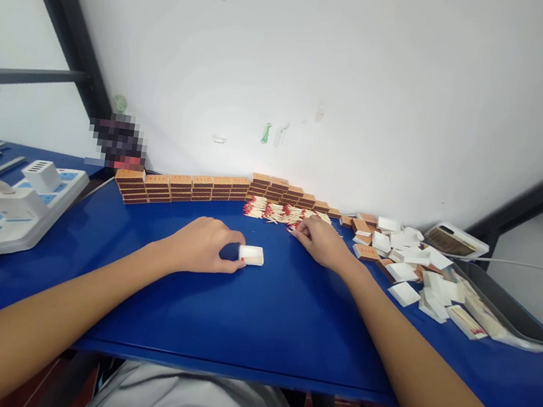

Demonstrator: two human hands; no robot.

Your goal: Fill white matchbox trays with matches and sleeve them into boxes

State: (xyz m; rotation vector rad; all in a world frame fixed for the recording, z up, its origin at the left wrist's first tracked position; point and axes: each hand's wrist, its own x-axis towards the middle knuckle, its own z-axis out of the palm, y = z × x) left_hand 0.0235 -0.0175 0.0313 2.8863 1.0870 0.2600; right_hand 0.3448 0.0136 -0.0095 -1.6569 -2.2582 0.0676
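Note:
My left hand [205, 245] rests on the blue table [247, 308], its thumb and fingers pinching a small white matchbox tray [251, 254] that lies flat. My right hand [321, 241] reaches into a loose pile of red-tipped matches [275, 211], fingers curled and pinching at a few of them. Behind the pile, brown matchboxes [187, 187] are stacked in a long row against the white wall.
A heap of white trays and brown sleeves [409, 263] lies to the right, beside a phone [455, 241] and a dark tray [504, 307]. A white power strip [13, 204] with plugs and cables sits at the left. The near table edge runs just in front of my body.

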